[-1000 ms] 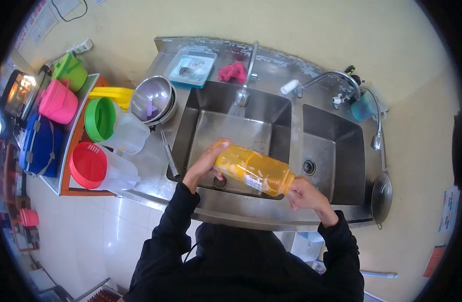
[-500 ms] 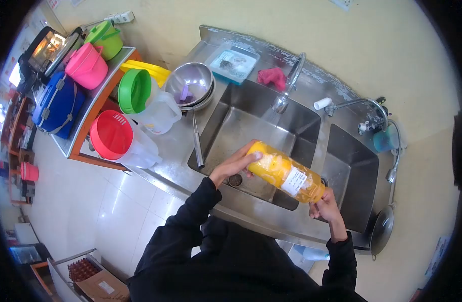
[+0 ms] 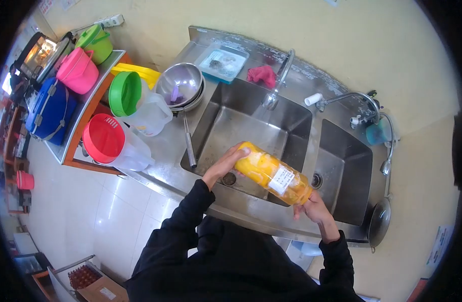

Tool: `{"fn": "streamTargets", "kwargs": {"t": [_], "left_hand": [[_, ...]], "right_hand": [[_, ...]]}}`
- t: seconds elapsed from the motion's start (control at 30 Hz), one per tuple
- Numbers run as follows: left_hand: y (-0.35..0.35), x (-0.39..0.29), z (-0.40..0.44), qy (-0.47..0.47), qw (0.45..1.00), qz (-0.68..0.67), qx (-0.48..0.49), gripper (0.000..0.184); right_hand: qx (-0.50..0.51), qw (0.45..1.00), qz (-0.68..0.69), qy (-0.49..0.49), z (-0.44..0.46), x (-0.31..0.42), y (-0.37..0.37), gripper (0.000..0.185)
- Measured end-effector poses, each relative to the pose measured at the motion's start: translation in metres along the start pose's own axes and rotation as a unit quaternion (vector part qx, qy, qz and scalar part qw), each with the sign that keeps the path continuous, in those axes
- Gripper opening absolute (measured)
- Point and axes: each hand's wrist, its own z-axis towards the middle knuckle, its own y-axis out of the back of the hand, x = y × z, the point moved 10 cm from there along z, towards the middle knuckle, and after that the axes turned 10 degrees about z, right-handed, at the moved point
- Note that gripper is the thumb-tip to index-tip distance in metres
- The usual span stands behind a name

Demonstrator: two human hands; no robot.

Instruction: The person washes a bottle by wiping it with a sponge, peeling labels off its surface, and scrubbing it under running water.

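A yellow plastic bottle (image 3: 258, 165) with a white printed label (image 3: 281, 180) is held at a slant over the front edge of the large sink basin (image 3: 241, 118). White patches that look like suds cover part of its side. My left hand (image 3: 226, 165) is closed around the bottle's upper left end, thumb on top. At the narrower lower right end, my right hand (image 3: 314, 207) is closed on the bottle; some of its fingers are hidden.
Left of the basin stand metal bowls (image 3: 176, 80), a long-handled utensil (image 3: 189, 143), and jugs with green (image 3: 125, 94) and red (image 3: 101, 140) tops. Behind are a faucet (image 3: 271, 99), a pink cloth (image 3: 263, 74) and a plastic tray (image 3: 222, 63). A smaller basin (image 3: 344, 171) lies right.
The whole view has shifted slightly, so the sink and shelf items appear further left. Both hands still hold the bottle, at almost the same slant.
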Motion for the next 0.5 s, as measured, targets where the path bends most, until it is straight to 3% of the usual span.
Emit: {"fn": "streamTargets", "kwargs": {"t": [0.27, 0.37, 0.5], "left_hand": [[-0.001, -0.01, 0.002, -0.038, 0.999, 0.014, 0.003, 0.057], [0.004, -0.005, 0.008, -0.061, 0.998, 0.002, -0.026, 0.053], [0.002, -0.01, 0.005, -0.049, 0.999, 0.0, -0.002, 0.052]], "right_hand": [[0.0, 1.0, 0.004, 0.031, -0.003, -0.002, 0.004, 0.015], [-0.013, 0.986, -0.158, 0.06, -0.008, 0.011, -0.005, 0.016], [-0.053, 0.989, -0.127, 0.054, -0.011, 0.009, -0.007, 0.023]]}}
